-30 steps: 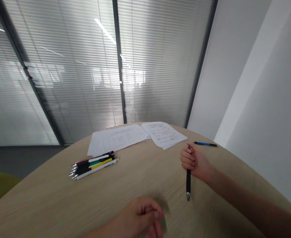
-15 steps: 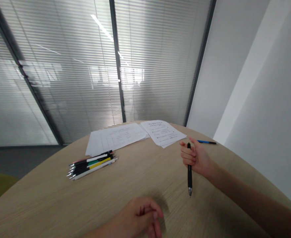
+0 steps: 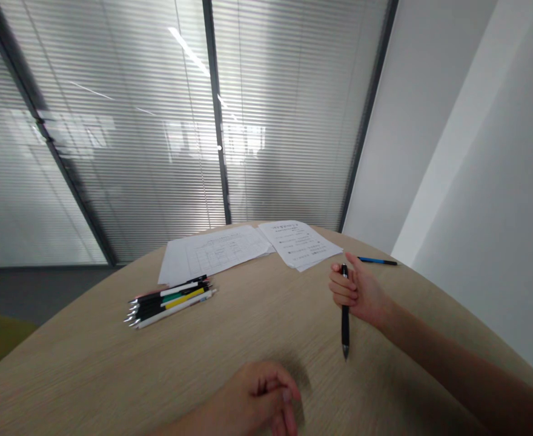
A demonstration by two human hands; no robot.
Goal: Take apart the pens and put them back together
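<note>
On the right, my right hand (image 3: 357, 290) has its fingers curled round a black pen (image 3: 345, 330), with the thumb raised. The pen's silver tip points down toward the near side, and its black top end shows above the fingers. At the bottom middle, my left hand (image 3: 266, 393) rests close over the table, loosely curled with the thumb against the fingers. I see nothing in it. A blue and black pen (image 3: 378, 261) lies just beyond my right hand.
The curved wooden table (image 3: 248, 321) holds a bundle of several pens (image 3: 171, 303) at the left. Printed sheets (image 3: 216, 249) and a second stack of paper (image 3: 299, 243) lie at the far edge. Behind stands a glass partition with blinds (image 3: 284, 121); a white wall (image 3: 489, 181) is at right.
The black pen has shifted slightly in my right hand, and its tip has swung a little to the left. My left hand stays nearly still.
</note>
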